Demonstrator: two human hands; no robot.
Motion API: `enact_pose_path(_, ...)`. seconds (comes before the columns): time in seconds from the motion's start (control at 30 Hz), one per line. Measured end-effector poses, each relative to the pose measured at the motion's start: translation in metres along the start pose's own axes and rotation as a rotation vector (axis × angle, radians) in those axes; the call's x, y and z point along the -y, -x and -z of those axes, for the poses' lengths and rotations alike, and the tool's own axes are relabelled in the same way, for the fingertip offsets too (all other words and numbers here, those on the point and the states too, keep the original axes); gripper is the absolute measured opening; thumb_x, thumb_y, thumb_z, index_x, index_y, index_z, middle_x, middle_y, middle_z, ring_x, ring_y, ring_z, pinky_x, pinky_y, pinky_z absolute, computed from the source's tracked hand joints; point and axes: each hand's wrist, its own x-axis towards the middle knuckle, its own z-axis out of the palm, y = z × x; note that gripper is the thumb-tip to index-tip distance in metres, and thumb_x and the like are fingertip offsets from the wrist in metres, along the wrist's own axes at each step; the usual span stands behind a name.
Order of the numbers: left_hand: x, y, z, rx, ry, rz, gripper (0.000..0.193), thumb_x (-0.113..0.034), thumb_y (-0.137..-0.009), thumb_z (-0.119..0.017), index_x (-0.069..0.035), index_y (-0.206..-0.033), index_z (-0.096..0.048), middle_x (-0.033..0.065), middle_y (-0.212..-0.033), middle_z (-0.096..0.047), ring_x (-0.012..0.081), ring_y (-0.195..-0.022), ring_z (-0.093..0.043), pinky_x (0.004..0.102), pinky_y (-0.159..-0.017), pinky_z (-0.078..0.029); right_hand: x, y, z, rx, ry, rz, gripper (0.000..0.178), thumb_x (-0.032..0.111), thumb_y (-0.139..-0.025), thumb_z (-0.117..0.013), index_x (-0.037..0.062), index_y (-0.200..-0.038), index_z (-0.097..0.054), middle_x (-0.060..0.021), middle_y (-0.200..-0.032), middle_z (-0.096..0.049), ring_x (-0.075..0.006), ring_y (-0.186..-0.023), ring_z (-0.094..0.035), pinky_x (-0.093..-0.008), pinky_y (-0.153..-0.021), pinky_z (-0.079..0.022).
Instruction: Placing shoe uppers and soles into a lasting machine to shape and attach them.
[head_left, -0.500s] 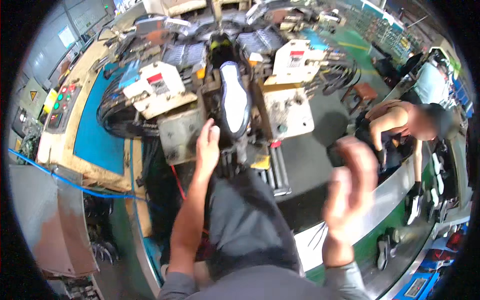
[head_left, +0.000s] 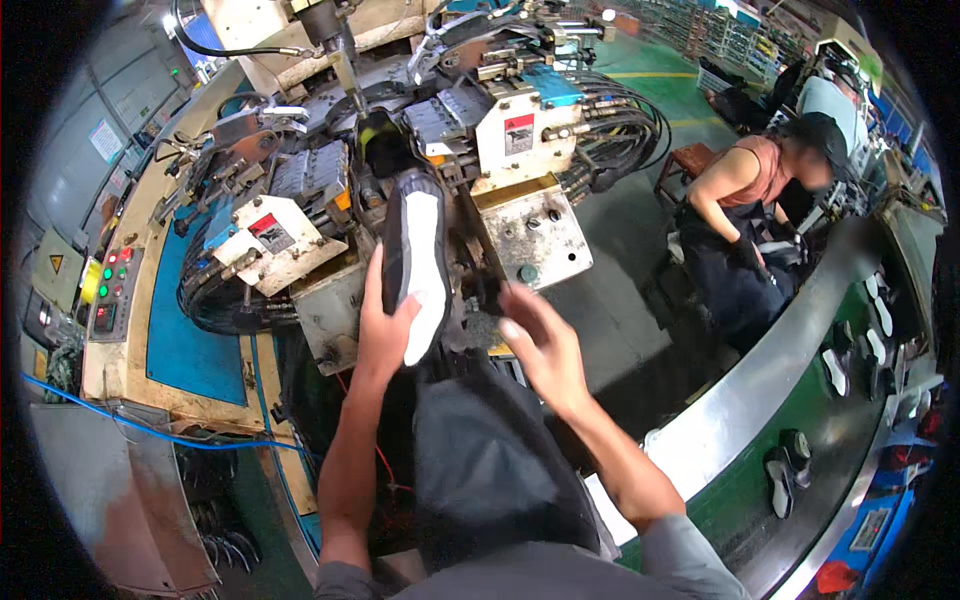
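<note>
We hold the shoe (head_left: 420, 255) sole-up in left grip (head_left: 388, 318) — likely to steady it — right grip (head_left: 545, 350) spread, looks empty, nearby.

Partly hidden view: at centre, the upper of the shoe (head_left: 422, 265) lies mostly out of sight beneath its white sole, with some fingers of the left hand (head_left: 383, 335) concealed behind it. Some fingers of the right hand (head_left: 548, 355) are likewise obscured. The machine (head_left: 430, 125) is cut off by the upper edge; its label (head_left: 520, 135) is too small to read. At upper right, a co-worker's (head_left: 735, 185) face is blurred.
</note>
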Motion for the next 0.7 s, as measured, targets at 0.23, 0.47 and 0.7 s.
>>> enact_pose_path(0.23, -0.051, 0.140, -0.027, 0.048, -0.121, 0.133, 0.096, 0.003, -0.089, -0.077, -0.008, -0.171, -0.028, 0.0269, -0.158, -0.054, 0.0353, -0.142, -0.057, 0.0422, -0.119, -0.044, 0.015, -0.039, -0.047, 0.100, -0.173, -0.064, 0.076, 0.029, -0.098, -0.083, 0.0024, -0.159, -0.046, -0.0107, -0.127, -0.069, -0.0168, -0.115, -0.063, -0.0334, -0.104, -0.051)
enact_pose_path(0.47, -0.005, 0.241, -0.030, 0.235, -0.031, 0.369, 0.087, 0.006, -0.093, -0.068, -0.005, -0.170, -0.030, 0.0205, -0.171, -0.039, 0.0301, -0.154, -0.041, 0.0390, -0.127, -0.031, -0.090, 0.084, 0.041, 0.244, 0.108, -0.082, 0.054, 0.027, -0.109, -0.068, 0.0034, -0.156, -0.056, -0.0124, -0.138, -0.069, -0.0169, -0.120, -0.064, -0.0337, -0.107, -0.050)
enact_pose_path(0.7, 0.039, 0.294, -0.048, 0.279, -0.016, 0.779, 0.080, -0.014, -0.101, -0.071, -0.009, -0.170, -0.031, 0.0242, -0.169, -0.040, 0.0365, -0.150, -0.045, 0.0420, -0.123, -0.036, -0.137, 0.324, 0.206, -0.526, 1.334, -0.565, 0.068, 0.036, -0.090, -0.082, -0.0069, -0.139, -0.063, -0.0292, -0.124, -0.063, -0.0466, -0.115, -0.061, -0.0522, -0.103, -0.050)
